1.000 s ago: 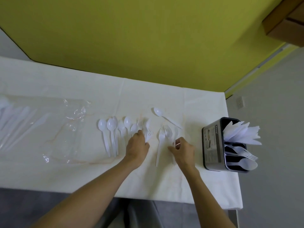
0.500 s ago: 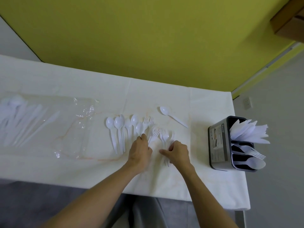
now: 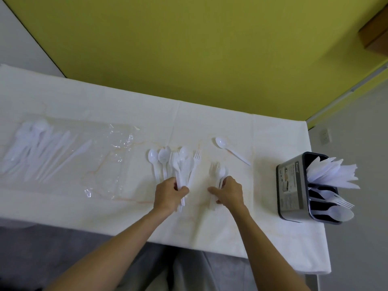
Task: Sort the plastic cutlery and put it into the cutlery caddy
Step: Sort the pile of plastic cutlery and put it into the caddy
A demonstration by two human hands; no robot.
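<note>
White plastic cutlery lies on the white table. My left hand (image 3: pixel 170 193) grips the handles of a bunch of spoons and forks (image 3: pixel 183 164). Two spoons (image 3: pixel 158 159) lie just left of that bunch. My right hand (image 3: pixel 227 193) holds a small bundle of forks and a spoon (image 3: pixel 218 172) by the handles. One spoon (image 3: pixel 231 150) lies alone, farther back and to the right. The black cutlery caddy (image 3: pixel 290 187) stands at the table's right end; it holds white napkins (image 3: pixel 331 172), a fork and a spoon.
A clear plastic bag (image 3: pixel 69 156) with more white cutlery, knives among it, lies on the table's left part. The table's right edge (image 3: pixel 317 185) runs just beyond the caddy. A yellow wall rises behind the table.
Both hands have gathered the loose forks and spoons into two bunches: the left one pulled its pieces together, the right one closed on the forks at centre. The camera view shifted a little.
</note>
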